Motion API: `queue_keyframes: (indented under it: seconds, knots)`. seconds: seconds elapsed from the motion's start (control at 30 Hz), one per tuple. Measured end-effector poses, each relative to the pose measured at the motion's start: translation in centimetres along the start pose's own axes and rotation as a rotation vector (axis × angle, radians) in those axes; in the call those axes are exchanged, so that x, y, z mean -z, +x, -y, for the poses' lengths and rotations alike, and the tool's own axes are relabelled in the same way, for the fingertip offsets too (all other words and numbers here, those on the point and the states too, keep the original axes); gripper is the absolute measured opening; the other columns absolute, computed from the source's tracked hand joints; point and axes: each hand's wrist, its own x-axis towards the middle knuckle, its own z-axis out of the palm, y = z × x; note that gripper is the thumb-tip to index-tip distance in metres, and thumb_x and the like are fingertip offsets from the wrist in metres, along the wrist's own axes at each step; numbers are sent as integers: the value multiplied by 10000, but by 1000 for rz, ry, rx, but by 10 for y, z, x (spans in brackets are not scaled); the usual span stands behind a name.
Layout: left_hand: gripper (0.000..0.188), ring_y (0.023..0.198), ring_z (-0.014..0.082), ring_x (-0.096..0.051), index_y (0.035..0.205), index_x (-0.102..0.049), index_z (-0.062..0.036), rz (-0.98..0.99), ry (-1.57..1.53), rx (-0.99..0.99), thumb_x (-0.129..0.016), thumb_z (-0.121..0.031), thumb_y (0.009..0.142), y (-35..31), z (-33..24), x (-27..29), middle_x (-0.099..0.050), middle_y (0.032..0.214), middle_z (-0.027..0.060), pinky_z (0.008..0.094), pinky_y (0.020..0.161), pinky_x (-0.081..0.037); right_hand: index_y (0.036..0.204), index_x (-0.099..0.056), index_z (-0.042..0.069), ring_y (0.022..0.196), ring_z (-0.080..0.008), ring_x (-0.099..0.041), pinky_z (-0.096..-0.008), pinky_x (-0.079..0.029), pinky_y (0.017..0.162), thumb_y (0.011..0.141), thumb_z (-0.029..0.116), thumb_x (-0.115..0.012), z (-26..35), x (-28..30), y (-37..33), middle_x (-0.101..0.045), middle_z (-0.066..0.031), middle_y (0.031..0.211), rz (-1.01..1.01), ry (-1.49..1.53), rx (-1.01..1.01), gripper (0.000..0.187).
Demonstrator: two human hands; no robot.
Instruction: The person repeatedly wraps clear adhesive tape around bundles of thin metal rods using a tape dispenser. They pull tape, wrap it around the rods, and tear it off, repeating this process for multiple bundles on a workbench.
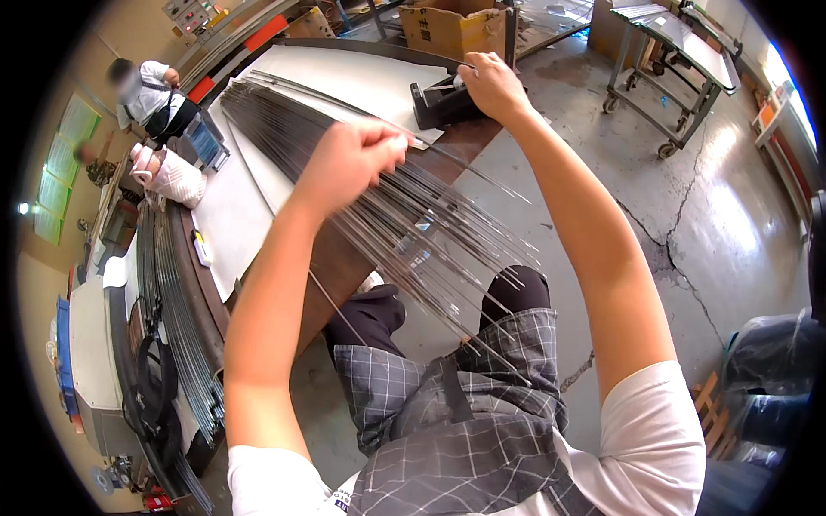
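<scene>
A fan of thin dark metal rods [404, 198] lies across the table, their near ends sticking out past its edge above my lap. Over these rods is my left hand [353, 163], slightly blurred, with thumb and fingers pinched together. Whatever the pinch holds is too small to make out. At the table's far right edge, my right hand [497, 90] is closed at the right end of a black tape dispenser [443, 105]. A whitish bit shows by the thumb, and the fingers partly hide the dispenser's top.
White sheeting [344, 77] covers the tabletop. A pink bottle and bag [172, 176] and a small yellow-and-white item [202, 248] sit on the left. More rods [176, 327] lie beyond. Around stand a cardboard box [456, 30], a wheeled cart [675, 52] and a seated person [159, 95].
</scene>
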Motion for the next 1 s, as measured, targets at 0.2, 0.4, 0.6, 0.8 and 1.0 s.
queue_keyframes:
  seconds: [0.2,0.4,0.6,0.8,1.0]
  knots:
    - [266,796,155,-596,1033,-642,-23,-182,621,-356,-583,-198,842,137,50,16,-664,843,72,279,762,-458,1043,-615,43,1203,-283,-453,-476,-248,1048,888,409,-404,1,-23,3,-603,-165,1104,84,-99,61,450]
    - [173,790,113,-581,892,-673,-58,216,445,49,-619,-203,814,190,60,30,-657,818,26,237,743,-438,1042,-623,55,1240,-272,-421,-463,-222,1068,893,423,-402,5,-21,0,-589,-123,1157,90,-76,57,455]
    - [149,895,88,-544,816,-633,-112,278,179,189,-680,-243,763,184,53,39,-645,1021,3,338,848,-392,1073,-626,61,1238,-260,-427,-459,-215,1071,886,419,-415,6,-20,2,-594,-128,1150,95,-82,17,455]
    - [166,928,105,-538,832,-617,-137,296,180,175,-691,-263,752,180,49,43,-640,1042,2,338,855,-386,1082,-622,56,1239,-249,-428,-448,-212,1075,870,428,-447,6,-23,2,-595,-136,1150,83,-89,1,462]
    - [195,897,102,-535,816,-605,-135,240,332,279,-707,-282,739,167,39,53,-622,889,-22,304,790,-409,1120,-598,50,1243,-242,-425,-445,-213,1078,842,427,-488,3,-25,1,-592,-127,1160,58,-115,25,481]
